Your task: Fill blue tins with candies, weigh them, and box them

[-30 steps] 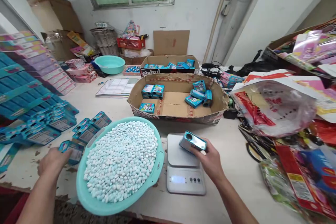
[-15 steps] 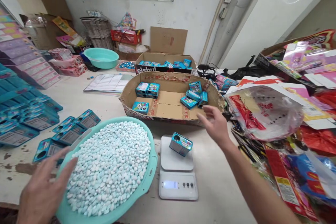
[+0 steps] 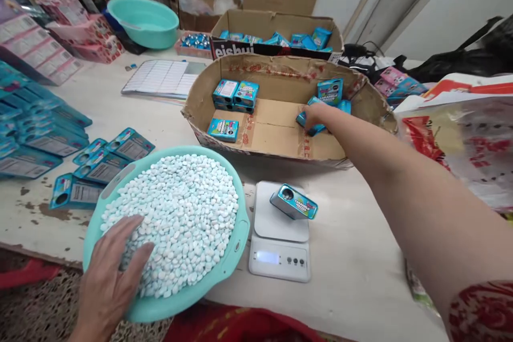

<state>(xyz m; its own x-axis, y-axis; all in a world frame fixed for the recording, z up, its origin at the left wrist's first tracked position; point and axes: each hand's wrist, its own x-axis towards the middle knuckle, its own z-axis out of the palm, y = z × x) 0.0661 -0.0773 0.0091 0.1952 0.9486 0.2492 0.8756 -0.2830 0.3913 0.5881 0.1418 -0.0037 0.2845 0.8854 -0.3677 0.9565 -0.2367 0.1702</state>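
My left hand (image 3: 116, 267) rests with fingers apart on the pale blue and white candies (image 3: 188, 214) that fill a turquoise basin (image 3: 238, 248). Inside the low cardboard tray (image 3: 276, 141), my right hand (image 3: 316, 116) reaches down with bent fingers around a small blue candy box (image 3: 301, 119); its fingertips are partly hidden. Other blue candy boxes (image 3: 331, 91) lie against that hand. On the white kitchen scale (image 3: 260, 224) a blue candy box (image 3: 296, 202) with a round dark opening lies tilted. The scale's display is lit, its reading too blurred to make out.
More blue boxes (image 3: 234, 95) sit at the tray's left end. Behind stands a carton (image 3: 276, 18) of blue packs. Stacked blue boxes (image 3: 44, 128) cover the left side, near a paper sheet (image 3: 160, 77). Plastic bags (image 3: 468, 144) crowd the right. An unused-looking turquoise basin (image 3: 144, 21) stands at the back.
My right hand has moved forward from near the tray's front edge onto the boxes inside it. My left hand has come from the basin's rim onto the candies. The view has tilted down.
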